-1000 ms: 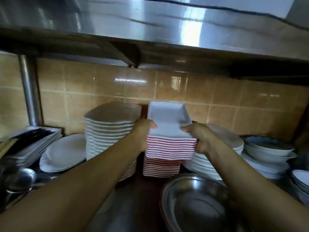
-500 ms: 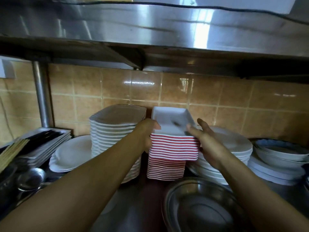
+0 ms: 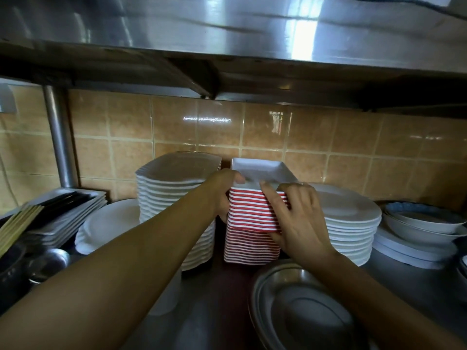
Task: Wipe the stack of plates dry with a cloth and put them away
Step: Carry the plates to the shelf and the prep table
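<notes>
**Two hands squared a stack of red-striped plates on a crowded kitchen shelf**

Seen from the head camera, two bare arms reached forward from 6 o'clock toward a stack of square plates [image 3: 252, 218], white inside with red-and-white striped edges. The stack stood at the middle of a steel surface [image 3: 214, 311], close to the tan tiled wall [image 3: 177, 127] at 12 o'clock and beneath an overhanging steel shelf [image 3: 227, 34].

The upper batch sat slightly askew on the lower batch, its bottom edge overhanging. The left hand [image 3: 222, 188] wrapped the upper batch's left side, thumb hooked over the rim of the top plate. The right hand [image 3: 295, 218] lay across the front right corner, its fingers [image 3: 271, 195] spread and bent against the striped edges, the lowest reaching under the upper batch. Both hands were grasping the plates, apparently to steady and line them up so the pile would not topple.

A taller pile of scalloped white plates [image 3: 174, 205] stood just beside it at 9 o'clock, and round white plates [image 3: 351, 223] at 3 o'clock, leaving only a narrow slot. Further right were shallow bowls [image 3: 424, 221]; at 5 o'clock, steel basins [image 3: 303, 306]. No cloth was visible, so the wiping seemed done and the putting-away nearly so.
</notes>
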`<act>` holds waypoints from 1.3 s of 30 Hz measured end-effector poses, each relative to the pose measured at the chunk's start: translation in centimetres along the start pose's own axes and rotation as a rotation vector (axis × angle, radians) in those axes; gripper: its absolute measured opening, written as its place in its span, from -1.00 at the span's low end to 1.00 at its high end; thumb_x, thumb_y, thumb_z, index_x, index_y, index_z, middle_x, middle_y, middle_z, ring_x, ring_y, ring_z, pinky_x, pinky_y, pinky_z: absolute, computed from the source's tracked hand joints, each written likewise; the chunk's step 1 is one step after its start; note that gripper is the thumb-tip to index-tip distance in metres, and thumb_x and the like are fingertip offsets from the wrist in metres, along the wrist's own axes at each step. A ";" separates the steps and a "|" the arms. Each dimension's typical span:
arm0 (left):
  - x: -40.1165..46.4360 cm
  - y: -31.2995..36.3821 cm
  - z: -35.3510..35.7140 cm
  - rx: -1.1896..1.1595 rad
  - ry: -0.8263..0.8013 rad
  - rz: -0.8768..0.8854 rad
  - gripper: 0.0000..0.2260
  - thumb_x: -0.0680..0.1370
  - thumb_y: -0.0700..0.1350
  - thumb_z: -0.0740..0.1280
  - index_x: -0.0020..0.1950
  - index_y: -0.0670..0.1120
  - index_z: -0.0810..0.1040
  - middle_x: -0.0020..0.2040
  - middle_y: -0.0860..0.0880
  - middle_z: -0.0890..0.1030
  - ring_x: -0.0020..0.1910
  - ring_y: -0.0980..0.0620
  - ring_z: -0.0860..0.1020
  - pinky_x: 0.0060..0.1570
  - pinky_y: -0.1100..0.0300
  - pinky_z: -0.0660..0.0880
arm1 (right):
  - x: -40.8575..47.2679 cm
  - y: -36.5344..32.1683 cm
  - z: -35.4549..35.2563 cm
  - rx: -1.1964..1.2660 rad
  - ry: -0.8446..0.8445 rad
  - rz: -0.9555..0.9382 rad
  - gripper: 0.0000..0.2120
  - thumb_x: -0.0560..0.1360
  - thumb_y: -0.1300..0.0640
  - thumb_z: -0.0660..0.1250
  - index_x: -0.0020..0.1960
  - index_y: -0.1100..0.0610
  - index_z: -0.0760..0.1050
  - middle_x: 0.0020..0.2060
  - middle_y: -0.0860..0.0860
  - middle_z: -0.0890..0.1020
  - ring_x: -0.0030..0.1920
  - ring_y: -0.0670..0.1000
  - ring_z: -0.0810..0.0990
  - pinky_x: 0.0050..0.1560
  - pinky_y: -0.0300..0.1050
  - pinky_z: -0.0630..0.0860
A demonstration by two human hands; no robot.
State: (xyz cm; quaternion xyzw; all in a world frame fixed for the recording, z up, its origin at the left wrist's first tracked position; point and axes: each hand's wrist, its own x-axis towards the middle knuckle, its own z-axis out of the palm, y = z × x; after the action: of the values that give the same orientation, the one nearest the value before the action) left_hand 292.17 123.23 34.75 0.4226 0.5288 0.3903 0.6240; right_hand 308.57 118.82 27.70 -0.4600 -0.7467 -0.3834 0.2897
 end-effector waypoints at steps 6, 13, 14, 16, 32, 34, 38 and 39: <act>-2.3 -3.7 -1.5 0.342 -0.055 0.597 -0.55 0.46 0.07 0.42 0.29 0.17 0.33 0.25 -0.03 0.53 0.14 0.03 0.54 0.10 -0.01 0.52 | 1.0 0.3 0.0 0.055 0.017 0.030 -0.14 0.09 0.07 0.60 0.34 0.20 0.41 0.04 0.27 0.53 0.06 0.29 0.50 0.12 0.20 0.44; -1.0 -6.5 -2.3 1.150 0.405 1.127 -0.14 0.34 -0.08 0.50 0.51 0.08 0.07 0.52 0.00 0.08 0.45 -0.02 0.17 0.19 0.02 0.44 | 1.9 0.4 0.4 0.072 -0.002 0.042 -0.14 0.07 0.11 0.56 0.33 0.21 0.39 0.00 0.23 0.51 0.01 0.27 0.47 0.07 0.14 0.42; -0.5 -6.1 -2.3 1.160 0.443 1.164 -0.19 0.33 -0.09 0.50 0.48 0.04 0.15 0.47 0.00 0.19 0.40 -0.03 0.25 0.10 0.02 0.47 | 2.1 0.5 0.6 0.068 -0.009 0.045 -0.15 0.07 0.11 0.56 0.33 0.21 0.40 -0.01 0.23 0.51 0.01 0.26 0.47 0.07 0.13 0.42; 0.4 -5.6 -2.3 1.192 0.469 1.194 -0.25 0.30 -0.08 0.52 0.41 0.01 0.25 0.36 -0.01 0.34 0.30 -0.04 0.36 0.00 0.06 0.45 | 2.3 0.7 1.1 0.060 -0.025 0.051 -0.14 0.05 0.10 0.57 0.32 0.21 0.41 -0.01 0.22 0.51 0.00 0.26 0.48 0.06 0.12 0.42; 5.3 -4.7 -1.6 1.230 0.468 1.124 -0.22 0.22 -0.22 0.57 0.38 -0.09 0.34 0.34 -0.15 0.41 0.16 -0.18 0.51 0.00 0.02 0.49 | 3.7 3.2 4.1 0.192 -0.311 0.025 -0.08 0.35 0.16 0.47 0.54 0.01 0.00 0.33 0.12 0.28 0.33 0.13 0.18 0.30 0.06 0.23; 5.5 -4.8 -1.4 1.214 0.460 1.126 -0.24 0.23 -0.26 0.55 0.38 -0.10 0.35 0.33 -0.15 0.42 0.18 -0.17 0.50 0.01 0.06 0.46 | 3.7 3.4 4.4 0.196 -0.314 0.016 -0.10 0.37 0.18 0.45 0.54 0.01 -0.01 0.34 0.12 0.27 0.33 0.12 0.18 0.31 0.02 0.21; 5.9 -5.2 -1.3 1.203 0.457 1.136 -0.32 0.28 -0.32 0.49 0.37 -0.14 0.37 0.32 -0.19 0.42 0.22 -0.18 0.47 0.07 0.05 0.43 | 3.4 3.7 5.0 0.230 -0.313 0.008 -0.15 0.41 0.26 0.37 0.53 0.01 -0.02 0.36 0.11 0.26 0.36 0.12 0.17 0.35 0.00 0.19; 6.0 -5.3 -1.3 1.200 0.459 1.146 -0.34 0.29 -0.33 0.48 0.36 -0.16 0.38 0.32 -0.20 0.43 0.22 -0.20 0.47 0.08 0.05 0.43 | 3.4 3.8 5.1 0.235 -0.302 0.008 -0.17 0.42 0.28 0.35 0.53 0.01 -0.02 0.36 0.12 0.26 0.37 0.13 0.17 0.36 0.00 0.20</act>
State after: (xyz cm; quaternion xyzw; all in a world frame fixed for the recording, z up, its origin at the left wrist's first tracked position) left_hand 291.87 127.21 27.67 0.7933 0.4639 0.3754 -0.1205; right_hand 310.20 125.76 28.74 -0.4783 -0.8195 -0.2190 0.2273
